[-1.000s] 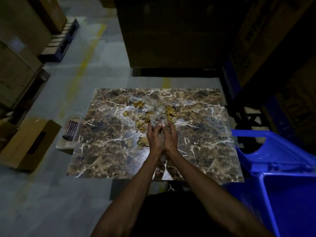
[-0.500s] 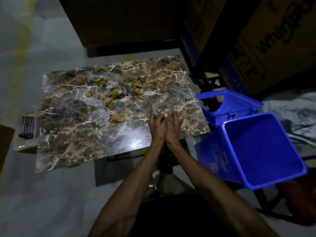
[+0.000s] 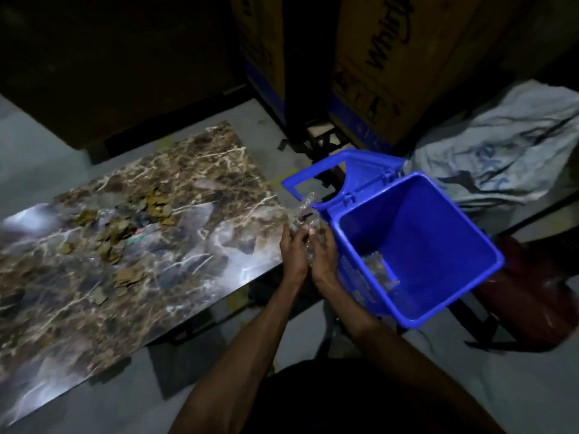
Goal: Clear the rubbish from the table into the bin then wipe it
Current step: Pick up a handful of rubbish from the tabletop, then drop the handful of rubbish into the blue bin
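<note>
1. Your left hand [image 3: 293,250] & right hand [image 3: 322,252] are cupped together, gripping a wad of clear plastic [image 3: 302,216] between them, at the tabletop [image 3: 194,267] edge, just beside the blue bin [image 3: 438,255].
2. Bin's open; clear plastic lies inside.
3. Cardboard scraps [image 3: 125,236] lie mid-tabletop.

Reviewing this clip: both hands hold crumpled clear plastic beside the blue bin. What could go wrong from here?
1. The clear plastic, cupped between the left hand and right hand, sits at the blue bin's near rim, not over its opening; released now, pieces may fall to the floor.
2. Loosely bunched plastic might slip free.
</note>
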`<state>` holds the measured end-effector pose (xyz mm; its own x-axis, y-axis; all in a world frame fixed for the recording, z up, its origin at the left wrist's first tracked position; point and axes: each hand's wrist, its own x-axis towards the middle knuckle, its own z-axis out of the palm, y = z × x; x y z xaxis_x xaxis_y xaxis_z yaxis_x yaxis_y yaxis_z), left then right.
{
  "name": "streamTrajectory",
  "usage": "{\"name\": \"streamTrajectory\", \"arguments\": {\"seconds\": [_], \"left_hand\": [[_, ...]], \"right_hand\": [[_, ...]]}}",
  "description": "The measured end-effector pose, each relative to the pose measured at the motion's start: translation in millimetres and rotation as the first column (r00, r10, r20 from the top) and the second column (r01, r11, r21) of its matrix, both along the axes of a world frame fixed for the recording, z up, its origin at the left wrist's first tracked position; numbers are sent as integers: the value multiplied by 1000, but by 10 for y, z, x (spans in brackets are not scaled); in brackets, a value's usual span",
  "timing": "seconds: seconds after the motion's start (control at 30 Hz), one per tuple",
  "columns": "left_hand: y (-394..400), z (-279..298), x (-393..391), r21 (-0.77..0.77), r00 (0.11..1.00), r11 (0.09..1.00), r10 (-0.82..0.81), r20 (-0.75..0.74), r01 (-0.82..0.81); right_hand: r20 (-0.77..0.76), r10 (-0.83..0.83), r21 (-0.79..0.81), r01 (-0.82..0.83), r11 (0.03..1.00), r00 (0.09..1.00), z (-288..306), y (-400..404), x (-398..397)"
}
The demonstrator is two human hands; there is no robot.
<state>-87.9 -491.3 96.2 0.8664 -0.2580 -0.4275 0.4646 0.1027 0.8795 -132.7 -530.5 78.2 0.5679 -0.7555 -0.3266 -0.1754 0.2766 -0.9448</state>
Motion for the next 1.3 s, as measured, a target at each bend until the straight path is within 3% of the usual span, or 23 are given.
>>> {"name": "streamTrajectory", "arguments": {"seconds": [0.07, 0.23, 0.37, 0.43, 0.5, 0.6, 0.7, 0.87, 1.1, 1.2, 1.3], "left_hand": [[-525, -64, -157, 46, 999, 998, -43, -27, 45], [-1676, -461, -540, 195, 955, 946, -220, -201, 259], [-2366, -725, -739, 306, 899, 860, -321, -298, 409], [-2601, -920, -758, 331, 862, 813, -364, -354, 479], [-2758, -1113, -758, 323, 804, 772, -378, -459, 547], [-2896, -1257, -772, 317, 767, 754, -364, -529, 576], [-2897, -1281, -736, 388, 757, 690, -367, -540, 611], [-2776, -1293, -621, 386, 778, 739, -291, -556, 552], [-2571, -1179, -521, 254, 782, 831, -299, -546, 495], [-2410, -1057, -471, 233, 801, 856, -289, -524, 461], [-2104, -943, -389, 182, 828, 894, -280, -486, 409]], "right_hand": [[-24, -48, 16, 49, 999, 999, -165, -527, -164], [-281, -111, 96, 143, 985, 953, -819, -1659, -700], [-304, -156, 133, 205, 970, 940, -1020, -2348, -1052], [-326, -125, 250, 213, 945, 937, -1312, -2660, -1196], [-331, -177, 451, 320, 833, 927, -1678, -2902, -1355], [-345, -245, 556, 407, 725, 906, -1268, -3114, -1398], [-307, -293, 554, 421, 718, 905, -1259, -3230, -1473], [-280, -296, 583, 407, 703, 913, -1386, -3151, -1396], [-354, -286, 550, 445, 707, 890, -1494, -2865, -1194], [-318, -246, 532, 388, 752, 915, -1603, -2700, -1083], [-307, -141, 470, 279, 837, 941, -1304, -2429, -834]]}}
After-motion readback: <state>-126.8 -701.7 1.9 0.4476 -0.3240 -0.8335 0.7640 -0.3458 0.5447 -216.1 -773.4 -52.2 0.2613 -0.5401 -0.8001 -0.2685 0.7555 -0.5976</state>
